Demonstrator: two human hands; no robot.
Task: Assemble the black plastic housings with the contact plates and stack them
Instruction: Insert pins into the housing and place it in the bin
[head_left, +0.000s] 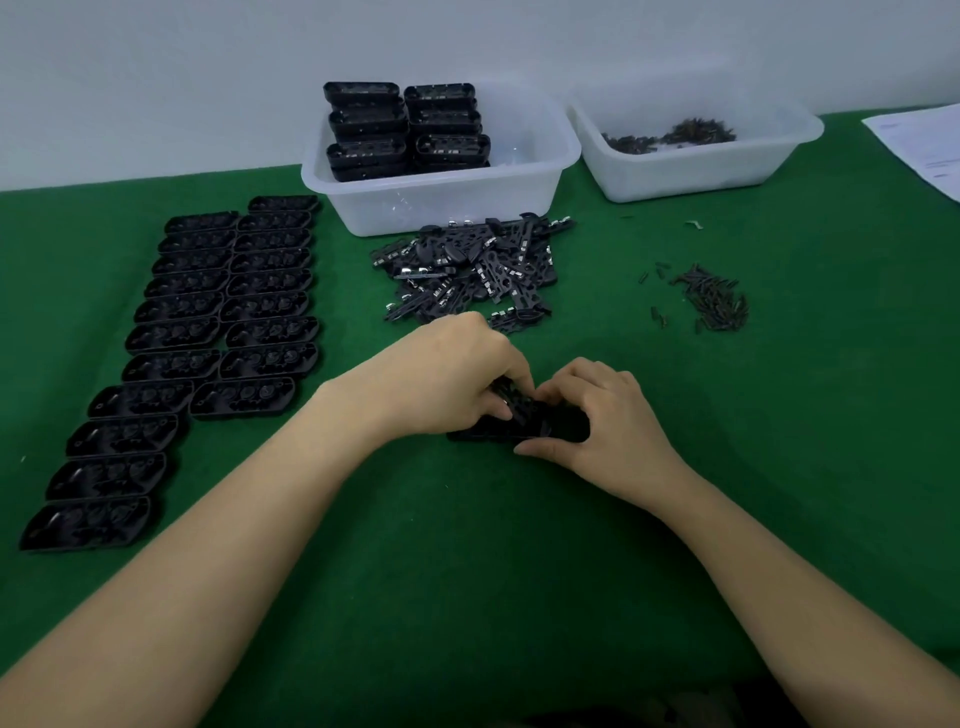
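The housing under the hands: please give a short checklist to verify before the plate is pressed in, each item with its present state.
1. Housing rests on the green cloth: ok.
2. Left hand holds the contact plate over the housing: ok.
3. Right hand steadies the housing: ok.
4. Plate lined up with its seats: cannot tell, fingers hide it.
5. More plates in the pile behind the hands: ok.
6. Room in the bin beside the stacks: ok.

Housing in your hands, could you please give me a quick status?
Left hand and right hand both gripping black housing on green mat. Contact plate being pressed in. Nothing in the way.
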